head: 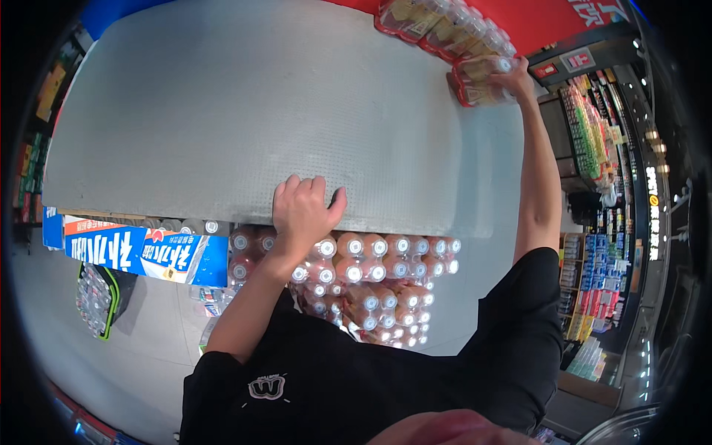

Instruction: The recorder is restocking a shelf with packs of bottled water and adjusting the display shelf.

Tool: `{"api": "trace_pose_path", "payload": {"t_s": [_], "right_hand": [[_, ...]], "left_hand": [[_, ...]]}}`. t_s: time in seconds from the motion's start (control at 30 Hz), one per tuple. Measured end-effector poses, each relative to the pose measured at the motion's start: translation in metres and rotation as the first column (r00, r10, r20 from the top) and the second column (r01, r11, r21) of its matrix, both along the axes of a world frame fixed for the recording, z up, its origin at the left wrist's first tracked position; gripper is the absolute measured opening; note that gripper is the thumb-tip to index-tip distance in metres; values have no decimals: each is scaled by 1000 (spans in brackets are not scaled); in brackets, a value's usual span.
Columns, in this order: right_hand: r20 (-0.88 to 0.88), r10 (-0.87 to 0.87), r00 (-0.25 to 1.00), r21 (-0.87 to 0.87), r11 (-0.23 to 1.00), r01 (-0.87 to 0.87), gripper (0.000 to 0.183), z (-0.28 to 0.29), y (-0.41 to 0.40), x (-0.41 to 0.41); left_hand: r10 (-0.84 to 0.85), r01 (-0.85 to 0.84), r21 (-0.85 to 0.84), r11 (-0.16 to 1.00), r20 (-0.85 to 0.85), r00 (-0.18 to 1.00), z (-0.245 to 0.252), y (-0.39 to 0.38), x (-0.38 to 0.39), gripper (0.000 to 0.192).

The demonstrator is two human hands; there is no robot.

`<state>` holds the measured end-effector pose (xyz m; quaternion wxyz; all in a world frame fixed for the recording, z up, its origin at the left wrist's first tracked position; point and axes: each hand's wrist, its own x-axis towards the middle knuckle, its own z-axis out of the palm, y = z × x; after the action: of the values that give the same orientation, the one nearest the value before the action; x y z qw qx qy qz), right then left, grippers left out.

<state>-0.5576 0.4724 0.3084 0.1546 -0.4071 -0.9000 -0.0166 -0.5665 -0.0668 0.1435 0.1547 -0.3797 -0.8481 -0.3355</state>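
Observation:
My right hand (514, 80) is closed around the upper part of a shrink-wrapped pack of plastic drink bottles (478, 83) at the far right corner of a grey platform (250, 111). That pack stands at the end of a row of similar red-trimmed bottle packs (445, 28) along the far edge. My left hand (308, 208) rests on the platform's near edge, its fingers slightly curled and thumb apart, holding nothing. Just below it, by my forearm, are wrapped bottle packs with white caps (361, 256).
A blue and white printed carton (144, 250) with bottles stands along the near edge at the left. On the floor sits a black basket with a green rim (114, 306) and bottles. Stocked shelves (598, 278) line the right side. A red panel (523, 22) rises behind the bottle row.

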Motion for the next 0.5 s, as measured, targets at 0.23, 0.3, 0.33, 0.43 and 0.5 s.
{"api": "trace_pose_path", "payload": {"t_s": [0.23, 0.3, 0.33, 0.43, 0.5], "right_hand": [[-281, 266, 922, 372, 916, -151, 102, -37, -205, 144], [-383, 291, 877, 308, 935, -176, 99, -41, -263, 206], [-432, 252, 866, 218, 961, -171, 99, -36, -296, 240], [-563, 145, 814, -46, 977, -207, 95, -34, -377, 345], [-487, 193, 852, -50, 968, -247, 89, -28, -431, 417]], "left_hand": [[10, -10, -28, 1000, 1, 1000, 6, -5, 8, 34], [85, -81, -67, 994, 45, 995, 4, -6, 10, 37], [98, -94, -65, 993, 63, 993, 3, -5, 10, 38], [141, -136, -54, 989, 109, 984, -1, -10, 14, 32], [-90, 82, 156, 984, 48, 995, 1, -14, 67, 27]]}}
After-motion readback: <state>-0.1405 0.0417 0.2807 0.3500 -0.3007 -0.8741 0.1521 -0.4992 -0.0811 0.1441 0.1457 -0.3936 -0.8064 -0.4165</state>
